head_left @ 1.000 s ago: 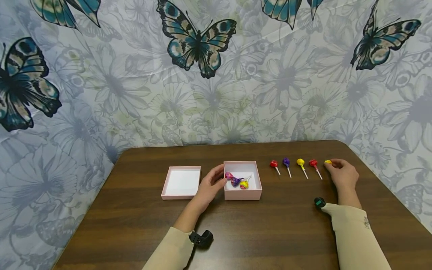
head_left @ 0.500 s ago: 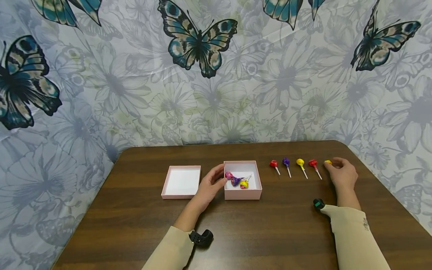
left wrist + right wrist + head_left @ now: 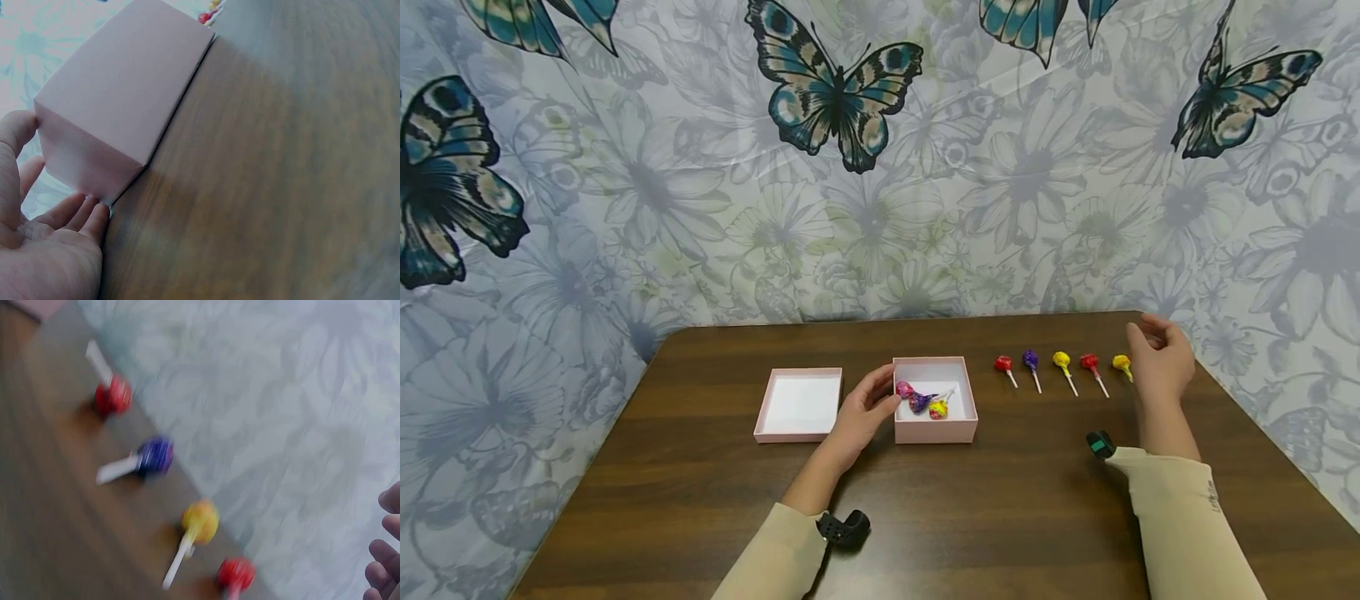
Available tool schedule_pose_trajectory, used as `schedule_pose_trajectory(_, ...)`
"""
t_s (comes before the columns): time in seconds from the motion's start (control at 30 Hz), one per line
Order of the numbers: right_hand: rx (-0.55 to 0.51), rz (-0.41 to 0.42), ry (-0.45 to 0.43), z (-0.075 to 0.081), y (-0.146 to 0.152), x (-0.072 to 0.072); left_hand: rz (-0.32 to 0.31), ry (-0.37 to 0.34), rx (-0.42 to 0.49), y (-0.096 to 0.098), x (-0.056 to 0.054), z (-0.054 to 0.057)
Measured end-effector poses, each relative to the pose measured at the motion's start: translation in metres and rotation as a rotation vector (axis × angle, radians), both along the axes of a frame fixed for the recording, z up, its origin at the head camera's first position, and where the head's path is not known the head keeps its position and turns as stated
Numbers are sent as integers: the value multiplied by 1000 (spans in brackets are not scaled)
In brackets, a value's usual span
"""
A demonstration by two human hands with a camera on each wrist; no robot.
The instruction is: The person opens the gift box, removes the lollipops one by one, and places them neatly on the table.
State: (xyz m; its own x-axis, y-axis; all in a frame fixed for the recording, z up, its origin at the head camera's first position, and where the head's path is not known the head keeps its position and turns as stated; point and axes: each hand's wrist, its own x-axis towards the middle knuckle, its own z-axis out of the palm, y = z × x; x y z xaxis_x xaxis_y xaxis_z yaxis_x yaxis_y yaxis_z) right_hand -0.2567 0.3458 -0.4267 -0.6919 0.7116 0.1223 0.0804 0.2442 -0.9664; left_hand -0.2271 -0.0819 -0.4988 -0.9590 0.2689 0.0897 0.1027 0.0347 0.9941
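Note:
My left hand (image 3: 860,419) rests against the left side of a pink open box (image 3: 936,431), its fingertips touching the wall and the thumb near the top corner (image 3: 94,153). Inside the box lie several wrapped lollipops (image 3: 919,402), pink, purple and yellow. To the right, a row of lollipops stretches across the table: red (image 3: 1003,364), purple (image 3: 1031,360), yellow (image 3: 1062,360), red (image 3: 1089,362) and yellow (image 3: 1122,363). My right hand (image 3: 1162,364) is raised beside the last yellow one, its fingers loosely bent and holding nothing.
A shallow pink lid (image 3: 798,406) with a white inside lies left of the box, close to my left forearm. The brown wooden table (image 3: 1000,517) ends at a wall covering (image 3: 880,225) printed with butterflies and flowers.
My right hand has let go of the yellow lollipop at the row's right end and lifted up and away from it. The left hand stays at the box.

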Motion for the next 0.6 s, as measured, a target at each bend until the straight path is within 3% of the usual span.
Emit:
schedule_pose_trajectory(0.23, 45, 61, 210, 35, -30, 5, -4, 6, -2, -1, -2, 0)
schedule_pose_trajectory(0.6, 162, 203, 372, 70, -77, 29, -2, 3, -9, -1, -2, -2)
